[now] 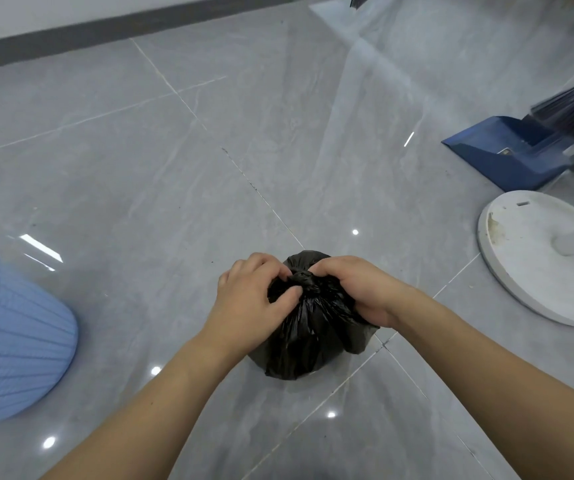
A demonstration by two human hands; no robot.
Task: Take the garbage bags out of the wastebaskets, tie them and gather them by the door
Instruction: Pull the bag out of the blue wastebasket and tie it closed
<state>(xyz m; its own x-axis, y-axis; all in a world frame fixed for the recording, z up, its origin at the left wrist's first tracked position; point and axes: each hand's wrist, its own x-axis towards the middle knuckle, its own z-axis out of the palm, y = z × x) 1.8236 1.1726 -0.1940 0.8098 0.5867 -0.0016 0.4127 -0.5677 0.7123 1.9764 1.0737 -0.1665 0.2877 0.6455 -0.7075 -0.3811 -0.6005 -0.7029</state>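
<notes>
A small black garbage bag (304,344) sits on the grey tiled floor in the lower middle of the view, its top gathered into a knot. My left hand (254,299) grips the bag's neck from the left, thumb pressed against the knot. From the right, my right hand (355,289) pinches the plastic at the same knot. A light blue ribbed wastebasket (19,344) stands at the left edge, only partly in view; its inside is hidden.
A white round fan base (528,261) lies on the floor to the right of the bag. Behind it stand a blue dustpan (500,150) and a broom (569,109). A dark baseboard (105,32) runs along the far wall.
</notes>
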